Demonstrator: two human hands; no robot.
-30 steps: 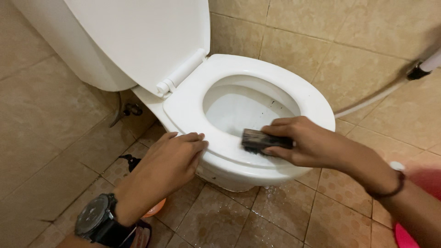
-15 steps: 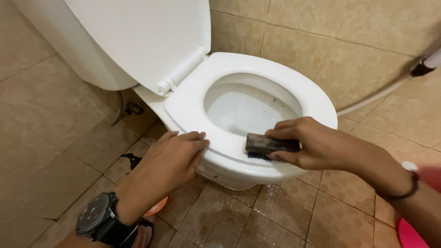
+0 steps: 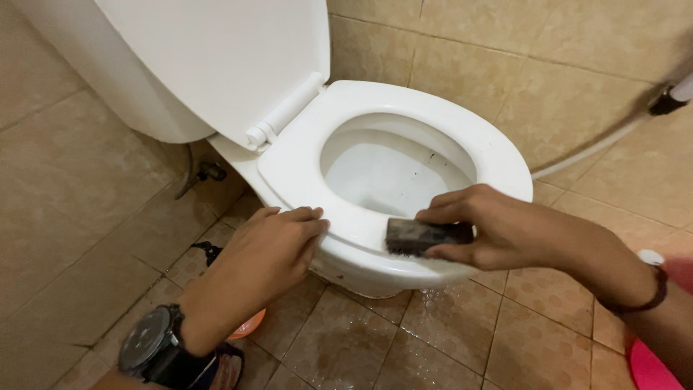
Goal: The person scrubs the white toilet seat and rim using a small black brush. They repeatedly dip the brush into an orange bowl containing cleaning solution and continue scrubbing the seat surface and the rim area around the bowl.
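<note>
Just below the centre of the frame, a dark rectangular scrubbing brush (image 3: 426,236) is being gripped by the right hand (image 3: 498,227), with the fingers curled over its top and the thumb tucked under its near edge. Bristles are showing beneath the block, and they are being pressed against the front part of the white toilet seat (image 3: 303,155), right at the rim of the opening. The left hand (image 3: 271,249) is being rested, holding nothing, on the front left edge of the seat, fingers lying together and bent over the rim. A dark wristwatch (image 3: 148,343) is being worn on the left wrist at the lower left of the frame, and a thin dark band (image 3: 646,296) on the right wrist at the lower right. The raised lid (image 3: 216,50) is being leaned against the cistern in the upper left. Wet patches are being shown on the beige floor tiles (image 3: 361,347) under the bowl. A white hose (image 3: 599,148) is seen along the tiled wall in the upper right.
</note>
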